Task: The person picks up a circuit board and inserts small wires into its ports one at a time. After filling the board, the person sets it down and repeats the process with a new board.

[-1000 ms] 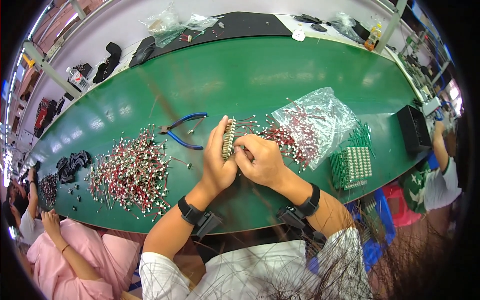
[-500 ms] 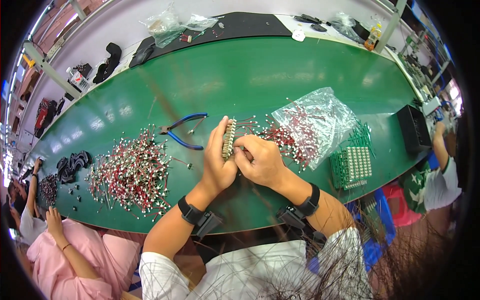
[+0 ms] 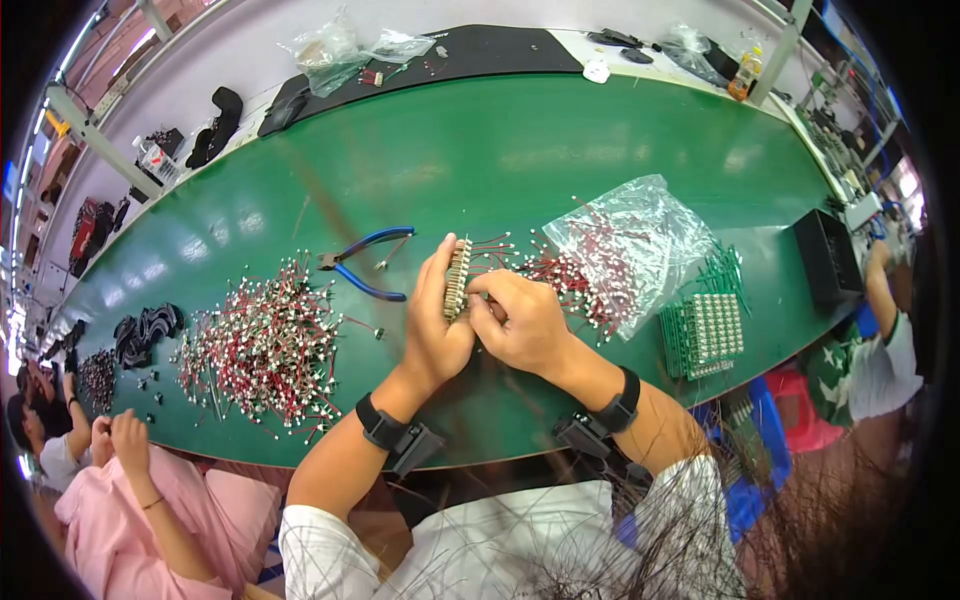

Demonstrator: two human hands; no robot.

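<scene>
My left hand (image 3: 432,325) is closed around a narrow strip of small connectors (image 3: 458,278), held upright over the table with its toothed side facing right. Against the strip's lower right side, my right hand (image 3: 522,318) has its fingers curled in a pinch; whatever lies between the fingertips is hidden. Thin red wires with white plugs (image 3: 492,246) stick out to the right of the strip. Left of my hands lie blue-handled cutters (image 3: 372,290), jaws pointing left. Beyond them spreads a large heap of red-wired connectors (image 3: 265,345).
A clear plastic bag (image 3: 655,235) partly covers more red wires (image 3: 578,275) on the right. Beside it stand a stack of green boards (image 3: 705,335) and loose green strips (image 3: 725,270). A black bin (image 3: 828,262) sits far right. A co-worker in pink (image 3: 150,500) is on my left.
My own hands and the strip look almost the same. At the left, the co-worker in pink has raised a hand and brought both hands together near the table edge.
</scene>
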